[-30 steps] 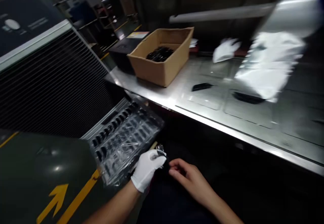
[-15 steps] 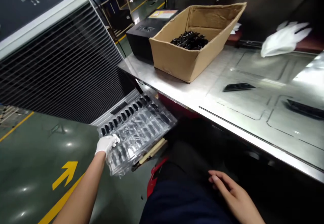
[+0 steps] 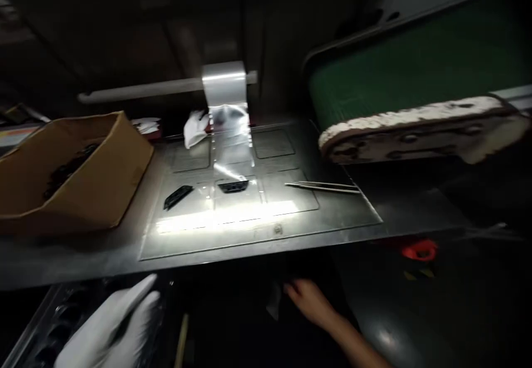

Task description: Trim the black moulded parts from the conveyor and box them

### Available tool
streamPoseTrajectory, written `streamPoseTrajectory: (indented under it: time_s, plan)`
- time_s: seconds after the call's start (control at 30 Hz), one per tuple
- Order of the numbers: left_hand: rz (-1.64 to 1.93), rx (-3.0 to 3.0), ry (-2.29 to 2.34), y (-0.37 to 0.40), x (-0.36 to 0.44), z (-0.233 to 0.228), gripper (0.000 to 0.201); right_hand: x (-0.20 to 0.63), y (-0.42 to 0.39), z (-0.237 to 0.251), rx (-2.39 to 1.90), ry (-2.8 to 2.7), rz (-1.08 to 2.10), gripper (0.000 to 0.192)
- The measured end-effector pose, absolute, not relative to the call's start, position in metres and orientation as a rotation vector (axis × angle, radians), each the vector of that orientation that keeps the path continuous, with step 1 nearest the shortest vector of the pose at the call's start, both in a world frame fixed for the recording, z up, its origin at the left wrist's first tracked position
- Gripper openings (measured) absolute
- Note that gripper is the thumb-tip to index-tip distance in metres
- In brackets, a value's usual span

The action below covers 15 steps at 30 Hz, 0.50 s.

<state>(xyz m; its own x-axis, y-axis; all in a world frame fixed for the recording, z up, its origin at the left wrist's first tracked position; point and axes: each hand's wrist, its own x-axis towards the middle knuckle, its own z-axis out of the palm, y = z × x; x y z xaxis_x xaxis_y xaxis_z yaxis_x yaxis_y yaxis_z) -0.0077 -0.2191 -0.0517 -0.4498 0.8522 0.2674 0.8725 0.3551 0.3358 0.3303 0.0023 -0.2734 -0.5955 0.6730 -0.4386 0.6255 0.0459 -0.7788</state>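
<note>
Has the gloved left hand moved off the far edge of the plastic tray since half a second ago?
Yes. The left hand has come back toward the person along the clear tray, now over its near end, fingers spread open.

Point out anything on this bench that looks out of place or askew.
A crumpled white glove lies loose at the back of the steel worktop. Two small black plastic parts lie at different angles. The conveyor's end is crusted with white residue.
</note>
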Motion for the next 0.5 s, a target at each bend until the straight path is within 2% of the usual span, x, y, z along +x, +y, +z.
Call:
streamPoseTrajectory:
  time_s: [0.07, 0.1, 0.2, 0.3, 0.5]
  plan:
    - [-0.803, -1.920, -2.254, -0.123, 0.008, -0.029, 0.043, 0.334, 0.002, -0.277, -1.388, -2.201, 1.624, 0.036]
    - [-0.752, -2.052, -2.148, -0.079, 0.014, -0.020, 0.039, 0.336, 0.000, -0.277, -1.384, -2.181, 1.624, 0.037]
    - [-0.329, -2.291, -2.105, 0.014, 0.016, -0.008, 0.035, 0.343, -0.008, -0.272, -1.380, -2.111, 1.620, 0.038]
    - [-0.088, -2.335, -2.087, 0.044, 0.004, -0.009, 0.034, 0.351, -0.011, -0.267, -1.361, -2.017, 1.638, 0.041]
    - [0.051, -2.375, -2.045, 0.039, -0.007, -0.005, 0.037, 0.354, -0.006, -0.269, -1.362, -1.897, 1.713, 0.039]
